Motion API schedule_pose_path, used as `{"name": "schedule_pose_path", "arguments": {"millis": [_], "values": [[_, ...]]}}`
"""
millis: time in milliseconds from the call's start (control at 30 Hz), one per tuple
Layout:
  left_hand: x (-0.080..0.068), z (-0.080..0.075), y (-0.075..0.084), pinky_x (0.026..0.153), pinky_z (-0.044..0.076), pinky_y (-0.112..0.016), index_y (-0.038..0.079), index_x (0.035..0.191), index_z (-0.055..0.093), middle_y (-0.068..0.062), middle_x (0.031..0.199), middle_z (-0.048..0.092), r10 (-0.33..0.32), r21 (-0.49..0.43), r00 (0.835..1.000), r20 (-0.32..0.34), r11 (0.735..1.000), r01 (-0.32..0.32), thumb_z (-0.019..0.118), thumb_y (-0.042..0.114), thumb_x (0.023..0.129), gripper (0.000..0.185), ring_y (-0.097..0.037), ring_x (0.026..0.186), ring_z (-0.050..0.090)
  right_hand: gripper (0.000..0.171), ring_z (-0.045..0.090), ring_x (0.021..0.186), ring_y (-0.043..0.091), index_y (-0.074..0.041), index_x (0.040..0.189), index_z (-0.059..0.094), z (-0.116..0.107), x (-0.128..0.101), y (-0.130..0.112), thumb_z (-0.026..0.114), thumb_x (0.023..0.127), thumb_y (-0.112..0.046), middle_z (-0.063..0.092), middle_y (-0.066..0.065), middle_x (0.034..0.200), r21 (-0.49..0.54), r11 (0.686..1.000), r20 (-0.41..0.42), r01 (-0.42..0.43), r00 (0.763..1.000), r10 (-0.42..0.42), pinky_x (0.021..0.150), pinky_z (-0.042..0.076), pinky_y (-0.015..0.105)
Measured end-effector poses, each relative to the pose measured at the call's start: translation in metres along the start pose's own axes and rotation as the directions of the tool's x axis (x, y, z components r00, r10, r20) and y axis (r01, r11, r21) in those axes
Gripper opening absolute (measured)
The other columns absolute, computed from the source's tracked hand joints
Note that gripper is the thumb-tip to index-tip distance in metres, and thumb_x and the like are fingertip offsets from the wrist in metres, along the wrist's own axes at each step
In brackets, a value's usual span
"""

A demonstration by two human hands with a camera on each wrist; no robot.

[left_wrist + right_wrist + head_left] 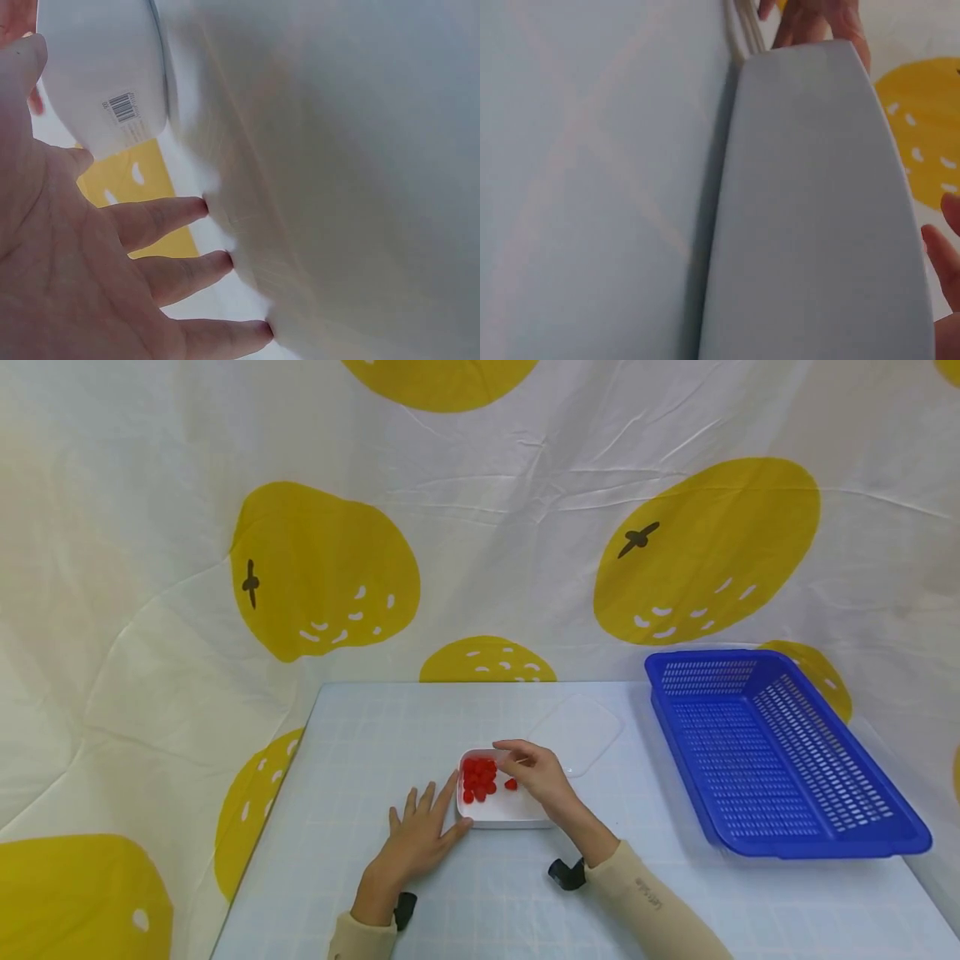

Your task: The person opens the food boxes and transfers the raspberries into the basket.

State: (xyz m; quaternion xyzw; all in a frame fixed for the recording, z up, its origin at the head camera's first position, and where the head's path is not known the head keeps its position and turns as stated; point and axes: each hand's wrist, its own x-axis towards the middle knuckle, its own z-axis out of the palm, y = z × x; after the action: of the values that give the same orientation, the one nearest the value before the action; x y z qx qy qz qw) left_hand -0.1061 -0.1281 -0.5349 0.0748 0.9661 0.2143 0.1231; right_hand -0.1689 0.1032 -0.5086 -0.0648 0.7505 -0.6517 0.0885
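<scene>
A white, rounded rectangular box [517, 811] stands on the table without a lid on it. Small red pieces [478, 777] are clustered in its left part, and a single red piece [511, 784] lies apart from them near the middle. My left hand [422, 835] rests at the box's left side, fingers spread, with thumb and index finger touching its wall. In the left wrist view, the box's side [105, 67] bears a barcode. Over the box's right part hovers my right hand [538, 774], fingers slightly bent; I see nothing between the parted fingertips [939, 251].
A clear, flat lid-like sheet [592, 735] lies behind the box to the right. A blue perforated basket [701, 777] stands at the table's right side. Behind the table [360, 727] hangs a white cloth [510, 568] with yellow fruit shapes.
</scene>
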Motion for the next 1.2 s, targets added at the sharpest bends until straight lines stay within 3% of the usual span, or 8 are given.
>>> {"name": "schedule_pose_path", "arguments": {"millis": [133, 367, 800, 1200], "values": [[0.0, 0.0, -0.001, 0.104, 0.007, -0.08, 0.035, 0.161, 0.015, -0.02, 0.159, 0.03, 0.005, -0.001, 1.0, 0.002, 1.0, -0.005, 0.05, 0.068, 0.093, 0.083, -0.053, 0.144, 0.016, 0.033, 0.062, 0.087, 0.034, -0.013, 0.127, 0.07, 0.005, 0.001, 0.007, 0.07, 0.095, -0.019, 0.066, 0.007, 0.098, -0.09, 0.996, 0.035, 0.011, 0.999, -0.008, 0.07, 0.058, 0.041], [0.0, 0.001, -0.001, 0.105, 0.006, -0.079, 0.037, 0.161, 0.015, -0.02, 0.159, 0.03, 0.002, -0.001, 1.0, 0.0, 1.0, -0.002, 0.05, 0.069, 0.093, 0.083, -0.053, 0.144, 0.016, 0.03, 0.06, 0.085, 0.021, -0.015, 0.123, 0.072, 0.01, 0.005, 0.017, 0.072, 0.094, -0.017, 0.069, 0.004, 0.112, -0.211, 0.978, 0.077, 0.003, 0.997, 0.014, 0.065, 0.057, 0.033], [0.0, 0.001, -0.001, 0.105, 0.006, -0.08, 0.037, 0.161, 0.015, -0.02, 0.159, 0.03, -0.002, -0.001, 1.0, -0.005, 1.0, 0.002, 0.05, 0.069, 0.093, 0.083, -0.053, 0.144, 0.017, 0.018, 0.054, 0.073, 0.019, -0.011, 0.107, 0.077, 0.014, 0.011, 0.018, 0.075, 0.09, -0.01, 0.065, -0.001, 0.09, -0.42, 0.906, 0.062, 0.053, 0.998, -0.03, 0.059, 0.05, 0.027], [-0.002, -0.002, 0.0, 0.105, 0.007, -0.079, 0.037, 0.161, 0.014, -0.02, 0.159, 0.03, 0.001, -0.004, 1.0, -0.003, 1.0, -0.001, 0.049, 0.069, 0.093, 0.082, -0.052, 0.144, 0.017, 0.011, 0.054, 0.073, 0.019, -0.015, 0.101, 0.078, 0.014, 0.012, 0.019, 0.076, 0.09, -0.013, 0.064, -0.004, 0.085, -0.432, 0.901, 0.043, 0.037, 0.999, -0.021, 0.058, 0.048, 0.027]]}}
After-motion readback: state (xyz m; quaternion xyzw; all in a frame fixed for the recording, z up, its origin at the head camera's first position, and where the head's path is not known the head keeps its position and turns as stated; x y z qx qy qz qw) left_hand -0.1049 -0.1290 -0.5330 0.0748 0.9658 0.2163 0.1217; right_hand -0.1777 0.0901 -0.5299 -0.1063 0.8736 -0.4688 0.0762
